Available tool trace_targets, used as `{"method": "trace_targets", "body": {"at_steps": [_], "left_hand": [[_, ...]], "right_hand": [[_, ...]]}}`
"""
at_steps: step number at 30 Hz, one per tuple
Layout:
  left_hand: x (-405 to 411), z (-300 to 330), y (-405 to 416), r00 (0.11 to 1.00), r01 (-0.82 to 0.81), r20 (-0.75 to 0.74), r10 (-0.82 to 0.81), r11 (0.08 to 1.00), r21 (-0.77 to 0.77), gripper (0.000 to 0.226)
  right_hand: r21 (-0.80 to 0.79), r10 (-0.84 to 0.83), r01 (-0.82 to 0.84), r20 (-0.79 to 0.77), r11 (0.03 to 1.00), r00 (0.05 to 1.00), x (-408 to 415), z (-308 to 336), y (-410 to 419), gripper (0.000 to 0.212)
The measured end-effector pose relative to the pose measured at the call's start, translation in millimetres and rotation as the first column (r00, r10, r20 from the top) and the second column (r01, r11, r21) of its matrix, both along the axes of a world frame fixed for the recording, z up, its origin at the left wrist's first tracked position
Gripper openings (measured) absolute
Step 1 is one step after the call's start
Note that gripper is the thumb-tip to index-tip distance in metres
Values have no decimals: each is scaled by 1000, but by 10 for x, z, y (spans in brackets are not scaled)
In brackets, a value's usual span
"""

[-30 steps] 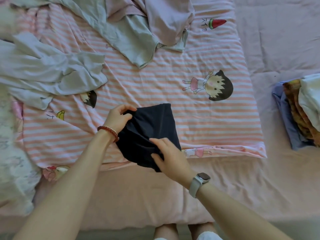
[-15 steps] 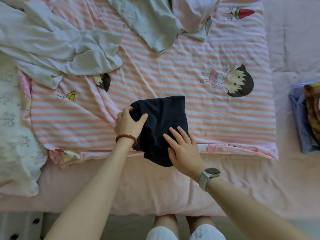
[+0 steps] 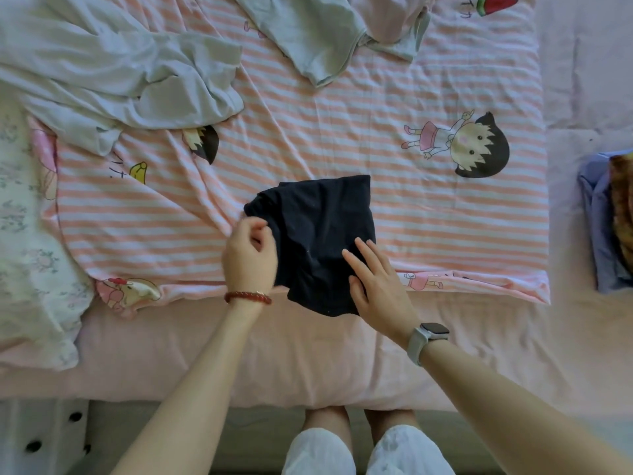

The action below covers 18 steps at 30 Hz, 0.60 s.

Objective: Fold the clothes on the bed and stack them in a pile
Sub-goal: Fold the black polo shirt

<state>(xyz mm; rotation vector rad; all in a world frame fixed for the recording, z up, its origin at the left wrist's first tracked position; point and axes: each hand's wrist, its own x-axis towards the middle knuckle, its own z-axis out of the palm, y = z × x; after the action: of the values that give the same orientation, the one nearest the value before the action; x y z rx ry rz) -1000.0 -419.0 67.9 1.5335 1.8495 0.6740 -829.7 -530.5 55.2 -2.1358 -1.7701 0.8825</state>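
A folded black garment lies on the pink striped sheet near the bed's front edge. My left hand, with a red bracelet on its wrist, has its fingers curled on the garment's left edge. My right hand, with a watch on its wrist, rests flat with straight fingers on the garment's lower right corner. A pile of folded clothes, blue and brown-patterned, sits at the right edge of view. Unfolded clothes lie further back: a pale grey one, a pale green shirt and a pink one.
A floral quilt is bunched along the left side. The bed's front edge runs below my hands, with my knees against it. Bare striped sheet lies between the black garment and the pile.
My left hand has slid off the top of the black garment to its left edge. The right hand stays flat on it. The view has tilted down towards the bed's edge.
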Motion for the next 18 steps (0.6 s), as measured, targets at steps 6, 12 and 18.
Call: {"method": "trace_targets", "body": {"at_steps": [6, 12, 18], "left_hand": [[368, -220, -397, 996, -78, -64, 60, 935, -346, 28], [349, -166, -413, 948, -281, 106, 301, 945, -171, 18], [165, -184, -377, 978, -134, -185, 95, 968, -214, 28]], "right_hand": [[-80, 4, 0, 53, 997, 999, -61, -93, 19, 49], [-205, 164, -128, 170, 970, 972, 18, -192, 35, 53], [-119, 43, -32, 93, 992, 995, -9, -138, 165, 45]]}}
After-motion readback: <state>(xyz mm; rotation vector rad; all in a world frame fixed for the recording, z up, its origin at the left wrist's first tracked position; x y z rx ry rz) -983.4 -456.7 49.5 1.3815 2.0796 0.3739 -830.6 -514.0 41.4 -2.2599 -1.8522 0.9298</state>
